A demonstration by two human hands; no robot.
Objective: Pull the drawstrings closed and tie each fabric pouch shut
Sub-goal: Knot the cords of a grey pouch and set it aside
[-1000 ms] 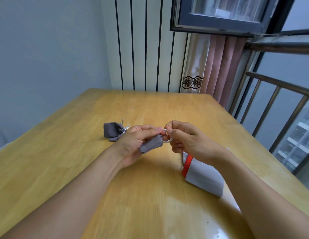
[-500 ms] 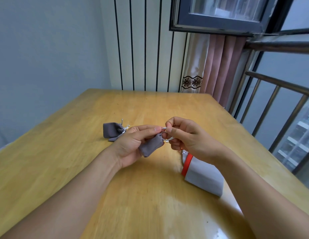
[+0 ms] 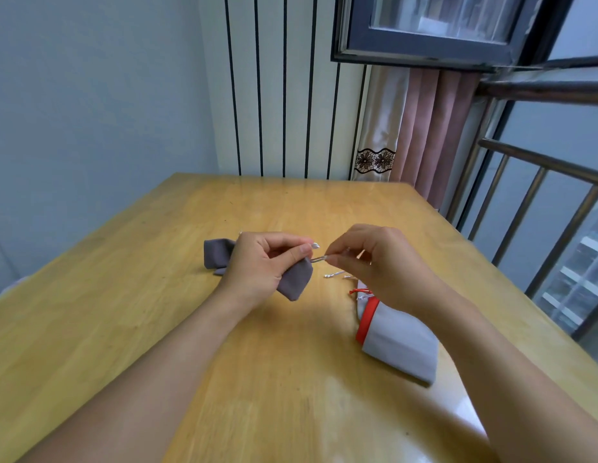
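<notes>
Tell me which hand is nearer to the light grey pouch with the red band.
The right. The right hand is just above the light grey pouch, its wrist over the pouch's mouth. The left hand is further to the left, holding the dark grey pouch.

a wooden table (image 3: 130, 329) carries a grey pouch (image 3: 217, 257) and a red-trimmed pouch (image 3: 401, 345).

Both bare forearms reach in over the table (image 3: 130, 295). Left hand (image 3: 260, 269) is curled around the small grey pouch (image 3: 295, 279), held above the wood. Right hand (image 3: 374, 262) sits just beside it, fingertips pinching the silvery drawstring (image 3: 318, 259).
</notes>
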